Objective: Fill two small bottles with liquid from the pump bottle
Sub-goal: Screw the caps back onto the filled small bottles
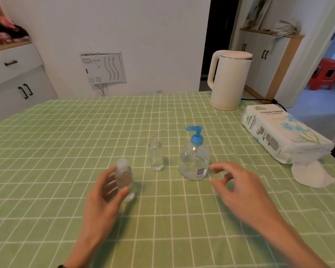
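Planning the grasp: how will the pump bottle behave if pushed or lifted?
Pump bottle looks partly full, so probably bottom-heavy; a low push likely slides it. Its smooth, rounded clear wall may be slippery. A push on the tall blue pump could tip it.

Right hand (238, 182) blurred, wall panel (103, 67) print unreadable.

cam: head, single wide-angle | from: above the near side of the table (46, 144) | facing: forward and down, far wall (153, 35) and electric kettle (228, 80) at top | range: close, left hand (104, 192) and right hand (238, 186) enter from bottom edge
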{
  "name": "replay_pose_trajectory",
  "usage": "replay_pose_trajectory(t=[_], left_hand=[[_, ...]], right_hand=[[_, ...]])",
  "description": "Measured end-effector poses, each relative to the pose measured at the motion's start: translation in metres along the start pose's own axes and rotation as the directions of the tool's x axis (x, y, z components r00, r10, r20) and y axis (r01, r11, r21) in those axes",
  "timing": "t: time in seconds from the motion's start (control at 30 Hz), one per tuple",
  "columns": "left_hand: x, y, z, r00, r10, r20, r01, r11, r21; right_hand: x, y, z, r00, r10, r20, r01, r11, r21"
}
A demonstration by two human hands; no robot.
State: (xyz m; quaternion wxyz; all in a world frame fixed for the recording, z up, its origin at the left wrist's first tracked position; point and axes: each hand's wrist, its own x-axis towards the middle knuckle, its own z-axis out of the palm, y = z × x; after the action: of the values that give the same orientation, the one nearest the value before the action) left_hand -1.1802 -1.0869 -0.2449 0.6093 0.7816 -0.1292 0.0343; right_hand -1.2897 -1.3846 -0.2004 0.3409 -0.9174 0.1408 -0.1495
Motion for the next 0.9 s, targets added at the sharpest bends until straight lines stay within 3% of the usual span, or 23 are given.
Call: replay_pose_trajectory(t=[0.07,0.17,0.37,0.47,0.53,0.67,0.9], left_hand=[[0.008,-0.003,-0.007,0.999,-0.017,-0.036,0.017,1.000,-0.001],[0.018,-0.006,-0.011,0.998,-0.028,-0.054,0.029,1.000,0.013],[0.013,-0.001,-0.007,0.994,-0.092,-0.052,0.093,0.996,0.017],[-0.005,0.002,0.002,0.969,-0.019,-0.247,0.067,0.980,0.186],[-0.020,0.009,0.014,0.949,0.075,-0.305,-0.011,0.979,0.204],[-0.028,0.021,0.044,0.986,0.152,-0.065,-0.137,0.971,0.196],[0.023,0.025,0.086,0.999,-0.032,0.041,0.026,0.991,0.132]], right_hand=[[0.008,0.021,-0.011,0.988,0.107,-0.106,-0.127,0.973,-0.195],[0.015,0.044,-0.018,0.973,0.194,-0.123,-0.226,0.911,-0.344],[0.017,0.059,-0.008,0.977,0.196,-0.089,-0.215,0.914,-0.344],[0.016,0.063,-0.004,0.979,0.181,-0.090,-0.201,0.919,-0.339],[0.017,0.065,-0.002,0.980,0.177,-0.094,-0.198,0.921,-0.336],[0.019,0.066,0.000,0.980,0.165,-0.112,-0.194,0.923,-0.332],[0.018,0.067,0.003,0.978,0.156,-0.136,-0.193,0.925,-0.328]])
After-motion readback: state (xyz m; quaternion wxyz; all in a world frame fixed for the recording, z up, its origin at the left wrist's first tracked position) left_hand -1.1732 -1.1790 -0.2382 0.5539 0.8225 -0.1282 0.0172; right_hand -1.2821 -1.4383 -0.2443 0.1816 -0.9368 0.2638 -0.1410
